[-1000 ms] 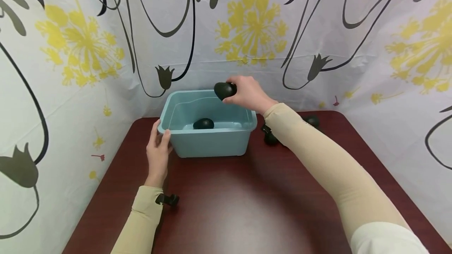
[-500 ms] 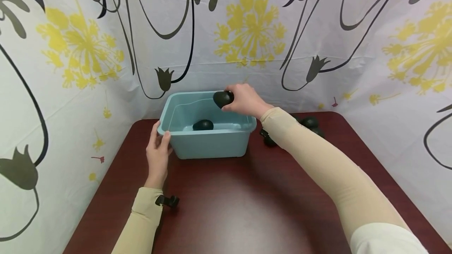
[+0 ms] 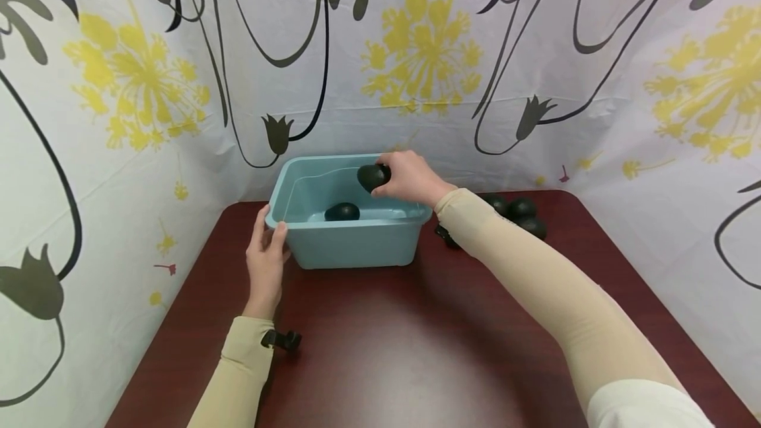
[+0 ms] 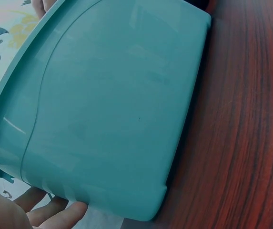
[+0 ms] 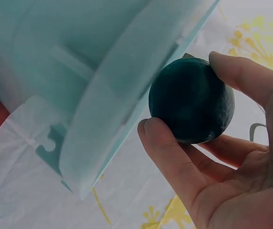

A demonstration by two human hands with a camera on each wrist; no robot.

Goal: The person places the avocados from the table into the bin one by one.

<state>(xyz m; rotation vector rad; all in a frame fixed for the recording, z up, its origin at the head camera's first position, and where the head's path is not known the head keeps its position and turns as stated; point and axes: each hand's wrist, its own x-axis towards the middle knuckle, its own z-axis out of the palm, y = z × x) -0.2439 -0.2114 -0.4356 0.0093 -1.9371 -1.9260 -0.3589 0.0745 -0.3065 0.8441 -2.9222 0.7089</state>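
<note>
A light-blue plastic bin [image 3: 351, 246] stands near the back of the table. My left hand [image 3: 265, 266] holds its front left corner, thumb at the front and fingers along the left side. Over the bin's right half, my right hand [image 3: 413, 178] grips a dark green avocado [image 3: 371, 178] between thumb and fingers. The right wrist view shows that avocado [image 5: 191, 101] from its rounded end, close to the bin's rim [image 5: 126, 90]. Another avocado [image 3: 342, 211] lies on the bin's floor.
Several more avocados [image 3: 523, 209] sit together on the dark red table [image 3: 368, 335] right of the bin, partly hidden by the right forearm. A patterned white cloth [image 3: 428, 131] hangs behind and at both sides. A black wrist camera [image 3: 282, 339] is strapped to the left sleeve.
My right hand has lowered the avocado from above the bin's back rim to inside the opening. More of the avocado pile shows past the forearm. The left hand has stayed put.
</note>
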